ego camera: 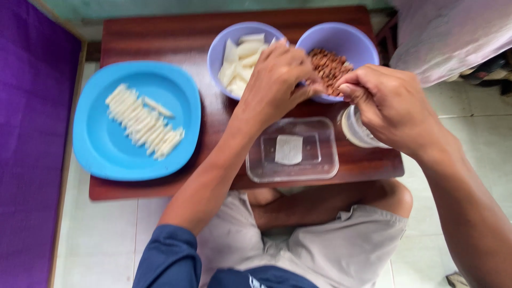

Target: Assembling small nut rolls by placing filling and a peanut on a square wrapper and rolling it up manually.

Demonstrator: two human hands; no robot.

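From my remote feed: a low wooden table (pixel 176 42) stands on a pale tiled floor (pixel 101 234). On it I see a blue plate (pixel 101 149) at left, two lavender bowls (pixel 229 40) side by side at the back, a clear plastic tray (pixel 325 160) at the front edge, and a small jar (pixel 354 130) just right of the tray.

Both hands at counter's (pixel 186 32) far edge: left hand (pixel 277 80) and right hand (pixel 392 104) over bowl of brown filling (pixel 333 58); fingers pinched.
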